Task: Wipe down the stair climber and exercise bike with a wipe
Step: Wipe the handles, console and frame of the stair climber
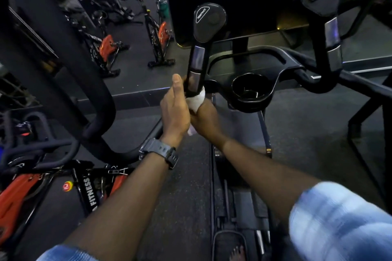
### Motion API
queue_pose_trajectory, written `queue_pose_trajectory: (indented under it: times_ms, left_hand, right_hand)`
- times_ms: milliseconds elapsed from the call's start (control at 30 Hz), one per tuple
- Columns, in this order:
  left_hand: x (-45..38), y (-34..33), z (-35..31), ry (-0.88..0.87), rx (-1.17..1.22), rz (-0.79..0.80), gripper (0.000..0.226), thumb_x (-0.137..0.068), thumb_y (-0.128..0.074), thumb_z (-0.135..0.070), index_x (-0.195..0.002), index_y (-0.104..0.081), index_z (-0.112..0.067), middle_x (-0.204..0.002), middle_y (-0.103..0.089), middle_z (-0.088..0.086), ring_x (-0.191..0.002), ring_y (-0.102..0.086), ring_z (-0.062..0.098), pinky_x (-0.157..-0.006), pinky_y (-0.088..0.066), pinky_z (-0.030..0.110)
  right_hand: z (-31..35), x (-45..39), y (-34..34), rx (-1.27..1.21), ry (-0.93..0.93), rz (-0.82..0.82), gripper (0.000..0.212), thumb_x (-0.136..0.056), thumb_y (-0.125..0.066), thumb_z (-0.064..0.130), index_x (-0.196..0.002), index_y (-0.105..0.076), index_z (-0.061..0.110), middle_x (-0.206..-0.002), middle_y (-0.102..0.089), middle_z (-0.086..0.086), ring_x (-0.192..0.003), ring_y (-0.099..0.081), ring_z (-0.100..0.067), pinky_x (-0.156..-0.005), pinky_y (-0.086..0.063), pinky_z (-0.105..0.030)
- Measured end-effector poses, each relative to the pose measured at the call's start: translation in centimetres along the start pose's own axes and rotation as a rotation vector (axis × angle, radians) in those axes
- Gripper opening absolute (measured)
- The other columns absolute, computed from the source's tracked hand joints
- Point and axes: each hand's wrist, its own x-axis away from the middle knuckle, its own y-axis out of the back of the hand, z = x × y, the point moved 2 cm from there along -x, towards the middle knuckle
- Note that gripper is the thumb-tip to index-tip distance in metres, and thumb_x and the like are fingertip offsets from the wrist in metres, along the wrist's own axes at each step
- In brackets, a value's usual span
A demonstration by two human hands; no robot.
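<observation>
A gym. Black spin bikes with orange flywheel covers (107,45) stand in a row on dark rubber flooring (186,176), one frame lettered "FITNESS" (90,194). In front rises a black cardio machine with upright handles marked "RESISTANCE" (202,15) and a round black cup holder (251,90).

Dim overall, deep blacks up top. Glare on chrome grip bands (198,57). Wide-angle bending at edges; sleeve (343,220) motion-blurred bottom right.

"RESISTANCE" is printed on the left handle's paddle head (209,19), and "FITNESS" runs along the exercise bike frame (91,192) lower left.
</observation>
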Motion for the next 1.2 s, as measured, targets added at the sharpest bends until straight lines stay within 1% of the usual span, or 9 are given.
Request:
queue_pose_trajectory:
  times_ms: [100, 167, 433, 633, 733, 867, 967, 1100, 1200]
  left_hand:
    - [0.0, -0.1, 0.3, 0.009, -0.016, -0.007, 0.076, -0.091, -0.020, -0.073, -0.091, -0.072, -0.018, -0.094, -0.074, 0.003, -0.094, -0.069, 0.019, -0.092, -0.052, 0.052]
    - [0.2, -0.1, 0.2, 0.004, -0.015, -0.011, 0.069, -0.091, -0.019, -0.073, -0.087, -0.071, -0.027, -0.094, -0.074, 0.003, -0.094, -0.068, 0.019, -0.092, -0.052, 0.050]
    - [0.1, -0.5, 0.2, 0.012, -0.063, -0.059, 0.086, -0.089, -0.018, -0.077, -0.091, -0.068, -0.007, -0.093, -0.073, 0.006, -0.091, -0.067, 0.017, -0.089, -0.053, 0.047]
    - [0.5, -0.6, -0.3, -0.029, -0.096, -0.044, 0.082, -0.092, -0.016, -0.067, -0.093, -0.067, -0.003, -0.089, -0.072, 0.005, -0.083, -0.063, 0.010, -0.075, -0.047, 0.023]
    - [0.5, -0.6, -0.3, -0.029, -0.121, -0.056, 0.073, -0.101, -0.019, -0.058, -0.090, -0.068, -0.005, -0.080, -0.069, 0.002, -0.075, -0.061, 0.006, -0.066, -0.042, 0.016]
    - [0.4, -1.1, -0.4, -0.022, -0.131, -0.119, 0.070, -0.103, -0.019, -0.054, -0.076, -0.062, -0.005, -0.062, -0.056, -0.003, -0.060, -0.051, 0.006, -0.057, -0.035, 0.020]
    - [0.4, -1.5, -0.5, -0.030, -0.100, -0.134, 0.060, -0.106, -0.022, -0.047, -0.063, -0.054, -0.022, -0.063, -0.055, -0.008, -0.062, -0.051, 0.002, -0.062, -0.037, 0.022]
    - [0.1, -1.6, -1.0, -0.042, 0.014, -0.183, 0.059, -0.103, -0.022, -0.052, -0.122, -0.068, -0.020, -0.124, -0.067, -0.005, -0.118, -0.059, 0.008, -0.103, -0.045, 0.031]
    - [-0.4, -1.9, -2.9, -0.097, 0.048, -0.161, 0.055, -0.104, -0.024, -0.048, -0.124, -0.067, -0.020, -0.115, -0.062, -0.020, -0.110, -0.055, -0.008, -0.097, -0.043, 0.018]
  right_hand:
    - [-3.8, -2.0, 0.7, 0.526, 0.273, 0.168, 0.071, -0.063, -0.070, -0.009, -0.132, -0.057, -0.002, -0.131, -0.061, -0.021, -0.129, -0.053, -0.035, -0.112, -0.040, -0.051]
    - [-4.4, -3.3, 1.2, 0.672, 0.375, 0.240, 0.068, -0.065, -0.069, -0.007, -0.132, -0.057, -0.003, -0.134, -0.059, -0.022, -0.134, -0.049, -0.039, -0.113, -0.038, -0.054]
    - [-1.9, 1.1, -0.3, 0.021, 0.042, 0.193, 0.058, -0.083, -0.046, -0.006, -0.141, -0.043, -0.007, -0.138, -0.052, -0.020, -0.132, -0.048, -0.027, -0.112, -0.040, -0.043]
    - [-2.6, -2.1, 0.7, 0.225, 0.051, 0.325, 0.049, -0.080, -0.048, -0.002, -0.129, -0.053, -0.003, -0.139, -0.052, -0.023, -0.135, -0.044, -0.036, -0.112, -0.036, -0.038]
    - [-0.1, -1.1, 2.0, -0.084, -0.187, 0.287, 0.025, -0.086, -0.049, -0.002, -0.106, -0.064, 0.000, -0.111, -0.066, -0.015, -0.108, -0.061, -0.028, -0.094, -0.047, -0.037]
    - [2.5, -0.4, 2.2, -0.852, -0.662, 0.082, 0.014, -0.087, -0.049, 0.014, -0.081, -0.061, 0.009, -0.079, -0.063, -0.008, -0.076, -0.061, -0.014, -0.078, -0.046, -0.029]
    - [3.3, -1.1, 2.1, -1.076, -0.737, -0.047, 0.038, -0.065, -0.060, 0.033, -0.097, -0.060, 0.012, -0.097, -0.058, -0.016, -0.090, -0.051, -0.031, -0.085, -0.042, -0.040]
    - [5.7, -4.5, 3.6, -1.238, -0.647, -0.131, 0.063, -0.088, -0.049, 0.044, -0.133, -0.056, 0.002, -0.130, -0.060, -0.023, -0.118, -0.059, -0.033, -0.107, -0.045, -0.045]
    - [8.0, -7.7, 6.3, -1.188, -0.590, -0.103, 0.076, -0.102, -0.027, 0.061, -0.135, -0.055, -0.002, -0.119, -0.061, -0.021, -0.104, -0.061, -0.031, -0.095, -0.049, -0.041]
